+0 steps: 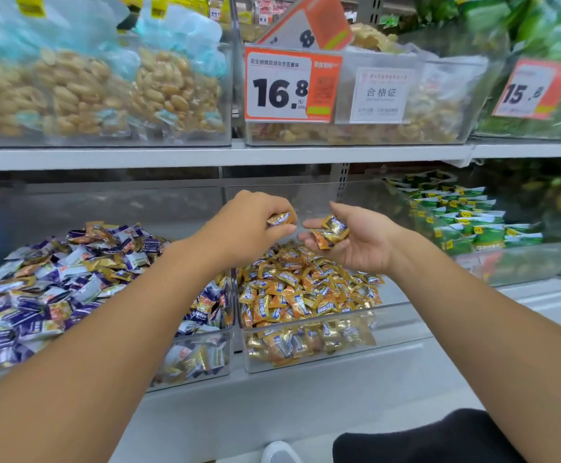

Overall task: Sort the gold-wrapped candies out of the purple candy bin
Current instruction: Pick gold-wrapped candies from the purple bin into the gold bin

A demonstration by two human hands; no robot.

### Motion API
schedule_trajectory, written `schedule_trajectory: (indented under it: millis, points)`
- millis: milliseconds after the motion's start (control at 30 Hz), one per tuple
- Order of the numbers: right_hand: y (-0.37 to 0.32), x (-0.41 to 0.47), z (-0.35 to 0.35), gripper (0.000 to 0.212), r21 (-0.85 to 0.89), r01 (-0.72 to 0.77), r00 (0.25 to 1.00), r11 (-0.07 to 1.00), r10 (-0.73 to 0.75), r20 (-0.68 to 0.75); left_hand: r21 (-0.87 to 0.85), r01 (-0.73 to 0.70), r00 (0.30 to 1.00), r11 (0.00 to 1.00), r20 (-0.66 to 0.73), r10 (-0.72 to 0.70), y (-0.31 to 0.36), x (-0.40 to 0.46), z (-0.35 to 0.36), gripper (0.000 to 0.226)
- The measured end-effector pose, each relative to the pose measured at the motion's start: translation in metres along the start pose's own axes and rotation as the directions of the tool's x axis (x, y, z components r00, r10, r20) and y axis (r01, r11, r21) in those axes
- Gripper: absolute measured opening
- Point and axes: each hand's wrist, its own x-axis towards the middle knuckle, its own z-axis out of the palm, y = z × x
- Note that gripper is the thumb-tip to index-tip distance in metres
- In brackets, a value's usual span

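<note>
A clear bin (pixel 205 362) on the left holds purple-and-white wrapped candies (pixel 55 295) with some gold ones mixed in. To its right a second clear bin (pixel 339 352) holds a heap of gold-wrapped candies (pixel 305 292). My left hand (pixel 255 225) hovers above the gold bin and pinches one gold-wrapped candy (pixel 279 218) in its fingertips. My right hand (pixel 355 238) is beside it, palm up and cupped, with a few gold-wrapped candies (pixel 332 230) lying in it. The two hands are close but apart.
A bin of green packets (pixel 472 222) stands to the right on the same shelf. The shelf above carries bins of bagged peanuts (pixel 105 95) and an orange price tag reading 16.8 (pixel 282 88). A white shelf edge (pixel 272 412) runs below the bins.
</note>
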Motion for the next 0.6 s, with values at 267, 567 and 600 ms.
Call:
schedule_trajectory:
  millis: [267, 567, 600]
  points:
    - [-0.005, -0.003, -0.021, 0.085, 0.117, -0.006, 0.991, 0.993, -0.009, 0.133, -0.16, 0.027, 0.992, 0.987, 0.125, -0.007, 0.004, 0.011, 0.011, 0.023]
    - [-0.006, -0.004, -0.022, 0.095, 0.073, 0.104, 0.993, 0.992, -0.107, 0.041, -0.215, 0.11, 0.993, 0.97, 0.062, -0.099, -0.009, -0.008, 0.003, 0.037]
    - [-0.007, -0.005, -0.022, 0.095, 0.045, 0.107, 0.993, 0.993, -0.109, 0.039, -0.229, 0.116, 0.993, 0.966, 0.025, -0.113, -0.013, -0.013, 0.0, 0.036]
